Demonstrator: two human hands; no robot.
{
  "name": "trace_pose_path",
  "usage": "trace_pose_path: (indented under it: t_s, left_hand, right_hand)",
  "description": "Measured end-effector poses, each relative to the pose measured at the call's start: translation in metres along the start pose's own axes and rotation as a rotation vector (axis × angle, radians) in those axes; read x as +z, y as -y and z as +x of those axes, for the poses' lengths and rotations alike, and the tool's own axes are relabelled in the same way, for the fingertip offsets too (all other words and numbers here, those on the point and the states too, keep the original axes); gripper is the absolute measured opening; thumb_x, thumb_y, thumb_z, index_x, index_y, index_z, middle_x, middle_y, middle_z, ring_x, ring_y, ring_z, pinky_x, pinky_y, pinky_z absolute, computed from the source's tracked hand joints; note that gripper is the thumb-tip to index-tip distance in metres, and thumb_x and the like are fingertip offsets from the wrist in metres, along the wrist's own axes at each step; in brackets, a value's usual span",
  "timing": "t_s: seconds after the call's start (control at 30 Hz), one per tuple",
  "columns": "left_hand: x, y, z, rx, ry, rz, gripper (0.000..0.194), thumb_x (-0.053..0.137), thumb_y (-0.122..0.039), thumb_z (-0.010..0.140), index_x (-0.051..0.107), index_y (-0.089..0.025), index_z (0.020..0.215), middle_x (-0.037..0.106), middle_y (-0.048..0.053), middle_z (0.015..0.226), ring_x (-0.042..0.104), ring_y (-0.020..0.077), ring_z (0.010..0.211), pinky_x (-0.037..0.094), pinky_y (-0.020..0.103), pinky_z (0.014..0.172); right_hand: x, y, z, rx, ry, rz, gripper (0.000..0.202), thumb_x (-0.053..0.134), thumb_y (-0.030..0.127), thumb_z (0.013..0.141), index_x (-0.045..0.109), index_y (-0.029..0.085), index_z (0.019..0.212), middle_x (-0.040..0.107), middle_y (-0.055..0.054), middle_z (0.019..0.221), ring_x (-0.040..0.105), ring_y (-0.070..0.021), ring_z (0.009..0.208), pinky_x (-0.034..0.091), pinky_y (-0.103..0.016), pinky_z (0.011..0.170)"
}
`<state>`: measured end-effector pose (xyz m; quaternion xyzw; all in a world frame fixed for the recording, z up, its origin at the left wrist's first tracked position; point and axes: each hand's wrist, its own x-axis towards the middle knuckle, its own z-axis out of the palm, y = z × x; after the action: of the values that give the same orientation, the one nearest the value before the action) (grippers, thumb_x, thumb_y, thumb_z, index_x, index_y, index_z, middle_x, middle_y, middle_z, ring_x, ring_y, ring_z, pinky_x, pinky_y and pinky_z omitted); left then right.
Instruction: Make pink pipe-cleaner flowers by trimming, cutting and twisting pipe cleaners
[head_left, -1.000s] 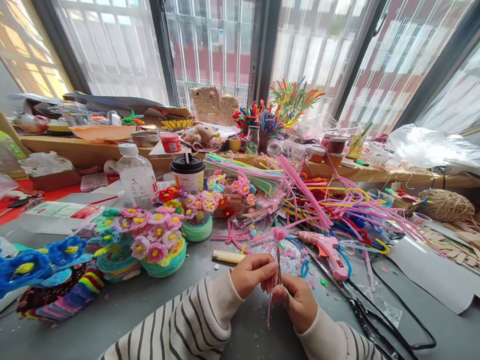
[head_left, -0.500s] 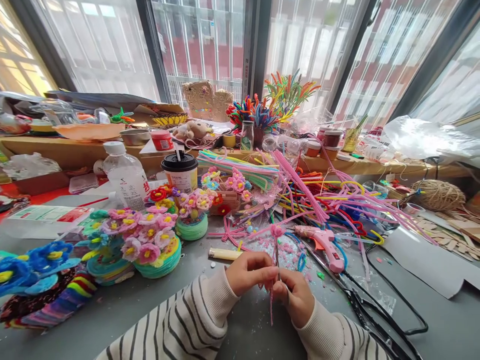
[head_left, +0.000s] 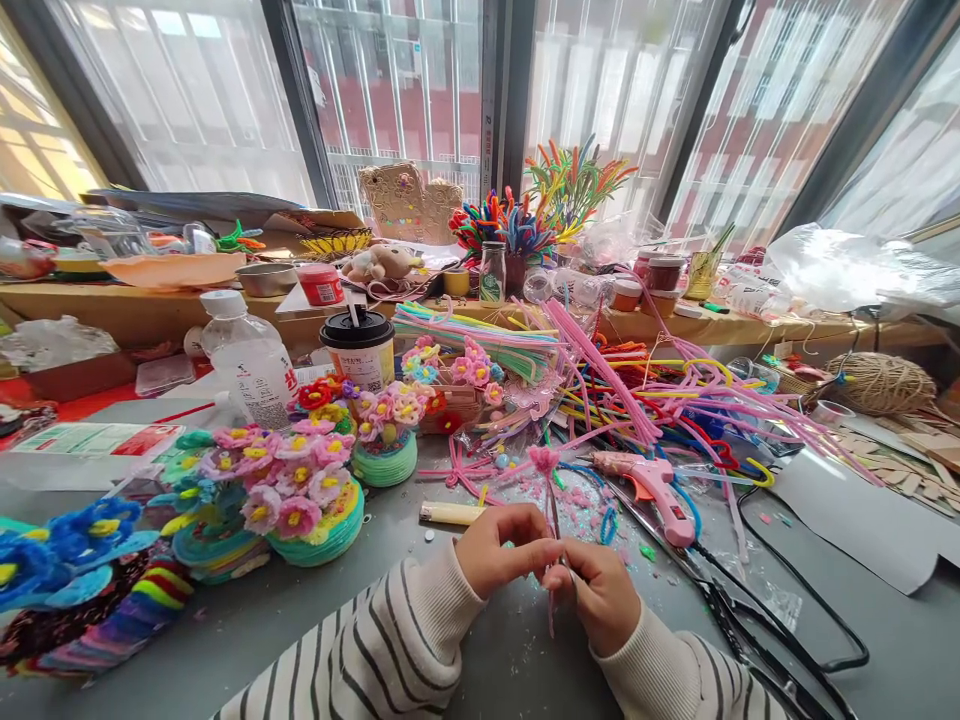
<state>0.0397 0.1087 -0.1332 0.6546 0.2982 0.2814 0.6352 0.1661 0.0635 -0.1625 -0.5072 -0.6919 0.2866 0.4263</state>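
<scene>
Both my hands are close together above the grey table. My left hand (head_left: 504,548) is closed, thumb and fingers pinching at a pink pipe cleaner, whose end (head_left: 553,615) hangs below the fingers. A small pink tuft (head_left: 543,459), like a little flower, stands above the hands in line with it. My right hand (head_left: 606,594) is closed around what looks like small metal scissors (head_left: 553,518), thin blades pointing up beside the left fingertips. The fingers hide most of the handles. Pink clippings (head_left: 581,492) lie scattered just beyond.
A pink glue gun (head_left: 651,490) lies to the right with its black cable (head_left: 806,655). Pipe-cleaner flower pots (head_left: 319,530) stand left, near a plastic bottle (head_left: 251,365) and a lidded cup (head_left: 358,350). Bundled pipe cleaners (head_left: 480,335) lie behind. White paper (head_left: 862,520) is at right.
The pink tuft has tilted left, while the hanging pink end has swung right and looks shorter. My hands stay together, shifted slightly right.
</scene>
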Motion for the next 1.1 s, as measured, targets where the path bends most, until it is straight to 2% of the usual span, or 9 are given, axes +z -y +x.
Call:
trace_pose_path:
  t_s: [0.13,0.33,0.47,0.63,0.77,0.93,1.1]
  left_hand:
    - [-0.001,-0.002,-0.001,0.020,-0.026,0.005,0.027,0.057,-0.035,0.059,0.045,-0.012,0.054,0.043,-0.005,0.045,0.037,0.0038,0.043,0.029,0.017,0.043]
    - [-0.001,0.001,0.001,0.028,-0.121,-0.073,0.026,0.055,-0.035,0.061,0.045,-0.012,0.055,0.051,-0.002,0.045,0.040,0.0035,0.038,0.031,0.017,0.040]
    - [0.001,0.001,0.002,0.018,-0.101,-0.160,0.026,0.056,-0.036,0.060,0.042,-0.014,0.057,0.053,-0.002,0.044,0.044,0.0054,0.036,0.030,0.016,0.034]
    - [0.001,0.001,0.002,0.002,-0.104,-0.185,0.025,0.059,-0.033,0.057,0.044,-0.013,0.055,0.051,-0.004,0.041,0.044,0.0049,0.035,0.030,0.015,0.033]
    - [0.000,0.002,0.002,0.001,-0.102,-0.198,0.024,0.059,-0.032,0.058,0.045,-0.013,0.054,0.050,-0.004,0.040,0.043,0.0041,0.035,0.030,0.015,0.034]
    - [0.000,0.002,0.002,-0.014,-0.084,-0.218,0.025,0.059,-0.031,0.058,0.043,-0.013,0.054,0.050,-0.005,0.038,0.044,0.0038,0.034,0.031,0.014,0.034]
    - [0.001,0.003,0.003,-0.027,-0.077,-0.236,0.027,0.059,-0.032,0.058,0.040,-0.013,0.053,0.051,-0.004,0.038,0.044,0.0039,0.032,0.031,0.014,0.034]
  right_hand:
    - [-0.001,-0.003,0.000,0.022,0.008,0.038,0.055,0.028,0.063,0.066,0.047,0.016,0.046,0.046,0.001,0.037,0.042,-0.0096,0.036,0.032,-0.019,0.039]
    - [0.000,-0.003,0.000,-0.019,0.039,0.113,0.060,0.017,0.065,0.067,0.043,0.016,0.047,0.040,0.001,0.042,0.037,-0.0095,0.041,0.029,-0.020,0.041]
    - [0.000,0.003,-0.001,-0.046,0.129,0.111,0.060,0.017,0.067,0.066,0.043,0.015,0.050,0.035,0.003,0.044,0.031,-0.0085,0.040,0.024,-0.020,0.039]
    - [0.000,0.007,-0.003,-0.057,0.143,0.077,0.057,0.020,0.067,0.065,0.038,0.016,0.049,0.029,0.004,0.044,0.027,-0.0079,0.041,0.020,-0.020,0.039]
    - [0.001,0.006,-0.004,-0.036,0.170,0.042,0.059,0.020,0.069,0.063,0.040,0.016,0.051,0.031,0.004,0.044,0.027,-0.0079,0.041,0.019,-0.020,0.039]
    - [0.002,0.003,-0.003,-0.006,0.127,-0.074,0.057,0.023,0.070,0.062,0.035,0.016,0.046,0.027,0.005,0.042,0.024,-0.0067,0.039,0.018,-0.020,0.038]
    - [0.004,-0.001,-0.003,-0.022,0.073,-0.137,0.056,0.025,0.067,0.064,0.038,0.016,0.045,0.027,0.006,0.039,0.025,-0.0062,0.037,0.020,-0.019,0.036]
